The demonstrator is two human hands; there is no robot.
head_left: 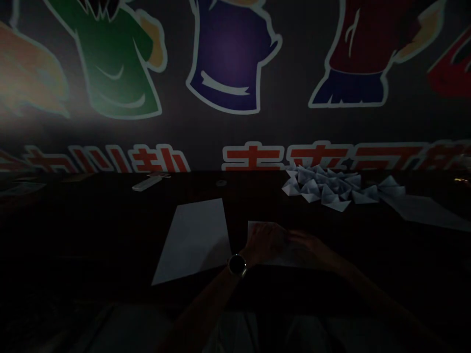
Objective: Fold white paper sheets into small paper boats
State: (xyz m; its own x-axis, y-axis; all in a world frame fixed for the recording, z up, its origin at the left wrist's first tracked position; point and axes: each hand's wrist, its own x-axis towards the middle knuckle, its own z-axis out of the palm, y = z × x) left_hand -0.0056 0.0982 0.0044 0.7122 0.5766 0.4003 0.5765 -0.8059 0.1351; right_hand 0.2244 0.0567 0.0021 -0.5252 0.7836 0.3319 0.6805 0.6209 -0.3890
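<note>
White paper lies under the left hand and right hand, both pressed flat, side by side, beside a second sheet.

The wall ahead of the desk bears a mural of cartoon figures in a green shirt, a purple shirt and a red shirt, all cut off by the top of the view. A row of white-outlined red lettering runs along the wall's base, meeting the dark desk. Lighting is poor: a faint glow falls on the upper wall, and the desk lies largely in shadow.
</note>
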